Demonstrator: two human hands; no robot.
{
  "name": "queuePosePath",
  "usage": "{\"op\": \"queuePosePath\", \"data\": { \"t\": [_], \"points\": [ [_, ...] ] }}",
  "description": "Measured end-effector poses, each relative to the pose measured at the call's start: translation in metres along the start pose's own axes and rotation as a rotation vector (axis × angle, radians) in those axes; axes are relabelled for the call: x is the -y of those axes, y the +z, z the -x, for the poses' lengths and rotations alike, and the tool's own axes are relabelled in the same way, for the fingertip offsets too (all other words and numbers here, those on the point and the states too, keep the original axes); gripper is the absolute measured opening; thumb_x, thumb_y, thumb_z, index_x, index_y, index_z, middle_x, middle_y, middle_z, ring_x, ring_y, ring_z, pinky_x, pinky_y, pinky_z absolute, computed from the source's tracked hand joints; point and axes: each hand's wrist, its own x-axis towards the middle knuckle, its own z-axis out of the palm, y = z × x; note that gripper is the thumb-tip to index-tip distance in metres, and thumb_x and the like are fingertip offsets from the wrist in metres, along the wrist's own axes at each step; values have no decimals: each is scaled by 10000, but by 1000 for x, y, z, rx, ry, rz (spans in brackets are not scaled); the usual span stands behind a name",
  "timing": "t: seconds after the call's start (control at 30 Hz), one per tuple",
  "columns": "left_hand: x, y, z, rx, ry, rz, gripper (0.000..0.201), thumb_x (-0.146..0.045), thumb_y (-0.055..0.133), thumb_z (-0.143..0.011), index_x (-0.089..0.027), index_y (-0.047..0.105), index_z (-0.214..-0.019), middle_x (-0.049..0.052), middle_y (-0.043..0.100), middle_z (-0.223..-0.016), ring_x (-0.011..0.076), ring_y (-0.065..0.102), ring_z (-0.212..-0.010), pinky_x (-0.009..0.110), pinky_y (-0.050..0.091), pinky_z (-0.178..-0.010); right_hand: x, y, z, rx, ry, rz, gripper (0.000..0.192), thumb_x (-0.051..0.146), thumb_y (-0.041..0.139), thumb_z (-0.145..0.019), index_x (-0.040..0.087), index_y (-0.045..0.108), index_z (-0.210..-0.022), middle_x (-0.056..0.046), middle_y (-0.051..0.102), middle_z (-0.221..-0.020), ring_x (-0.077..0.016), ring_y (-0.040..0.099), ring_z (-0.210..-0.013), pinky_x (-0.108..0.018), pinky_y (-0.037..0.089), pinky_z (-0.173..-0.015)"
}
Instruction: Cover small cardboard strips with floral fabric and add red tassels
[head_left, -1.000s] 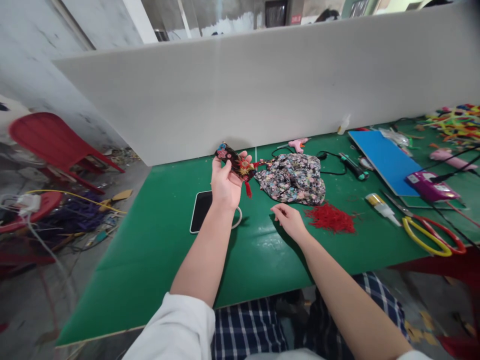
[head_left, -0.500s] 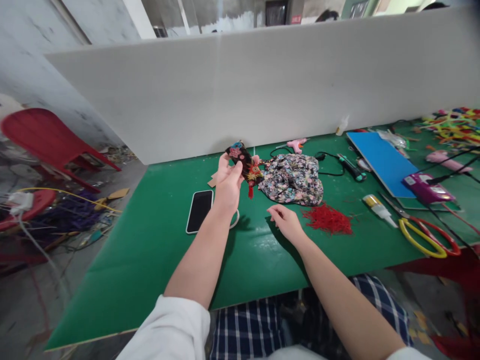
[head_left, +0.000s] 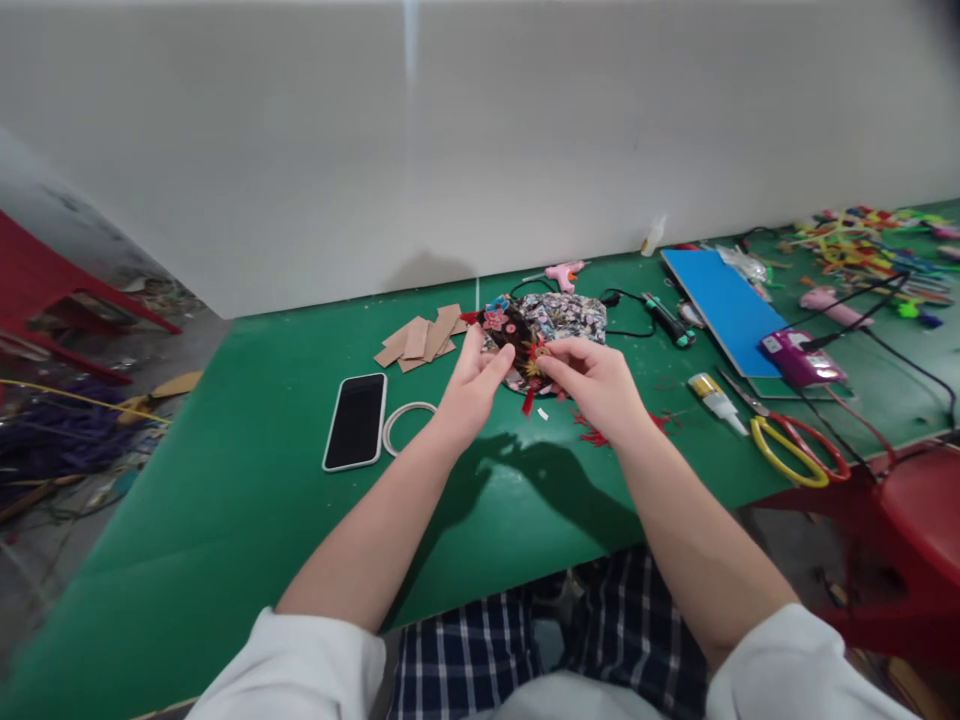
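small floral piece (head_left: 516,335), seemingly between both hands, half-hidden

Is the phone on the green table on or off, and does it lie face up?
The phone lies flat, face up, with a dark screen showing nothing. Whether it is powered off or only asleep, I cannot tell.

Single head view, looking forward-down over green table (head_left: 247,520), close range

Two hands (head_left: 469,385) (head_left: 596,385), one phone (head_left: 355,420), one ring (head_left: 405,426), one pair of scissors (head_left: 799,452), two glue guns (head_left: 564,273) (head_left: 799,358).
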Motion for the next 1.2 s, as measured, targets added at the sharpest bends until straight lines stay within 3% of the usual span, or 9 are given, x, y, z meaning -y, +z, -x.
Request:
{"op": "queuePosePath", "data": {
  "t": [0.2,0.4,0.57,0.67,0.77,0.9,1.0,1.07,1.2],
  "points": [
    [9,4,0,164,-209,-20,478,-351,661,-735,-202,440,-1131,3,644,-796,131,628,-717,267,488,-709,-2,-11,-3,-2,20,-105,140,340,612,-748,220,652,-809,37,608,-626,-69,525,-485,-204,468,-453],
    [12,6,3,221,-290,-91,549,-314,703,-682,-181,457,-1154,27,659,-803,128,619,-652,266,482,-645,-13,-16,-3,-83,29,-94,157,357,596,-759,218,650,-809,40,569,-589,-61,474,-441,-193,428,-401],
    [21,0,2,274,-339,-236,427,-318,668,-706,-170,516,-1077,42,667,-799,145,614,-685,263,476,-609,-27,-18,-3,-136,80,-161,144,355,610,-743,228,614,-810,45,573,-614,-69,506,-435,-206,453,-409],
    [24,-6,-1,370,-324,-373,225,-322,615,-747,-164,585,-904,36,663,-778,146,604,-700,260,468,-616,-33,-18,-3,-138,88,-225,160,359,615,-735,231,591,-826,41,578,-669,-77,548,-458,-216,483,-430],
    [27,-13,-4,439,-285,-476,183,-336,579,-766,-162,624,-799,32,655,-754,150,590,-692,275,465,-645,-36,-17,-4,-122,92,-275,181,359,611,-730,237,563,-854,35,551,-726,-83,573,-500,-194,461,-394],
    [35,-22,-6,364,-279,-495,250,-349,600,-748,-188,649,-933,60,675,-916,183,614,-794,323,473,-750,-36,-16,-3,-105,144,-330,189,361,619,-714,233,535,-825,48,498,-677,-53,488,-452,-158,380,-328],
    [36,-26,-7,388,-255,-584,285,-336,596,-759,-207,638,-1009,63,664,-982,206,605,-906,338,462,-807,-33,-15,-2,-111,185,-406,210,364,643,-691,229,523,-798,59,472,-676,-27,409,-405,-159,357,-316],
    [29,-25,-8,370,-208,-628,281,-322,579,-776,-211,632,-1029,61,653,-1011,202,591,-941,328,459,-815,-31,-14,-1,-97,194,-422,215,367,642,-693,226,514,-793,56,483,-693,-27,432,-411,-158,366,-323],
    [6,-18,-6,129,-47,-617,234,-320,582,-790,-201,642,-983,48,654,-983,158,594,-877,274,456,-780,-30,-10,2,-135,94,-314,227,355,636,-711,233,510,-854,41,508,-748,-76,568,-517,-176,439,-369]
  ]
}}
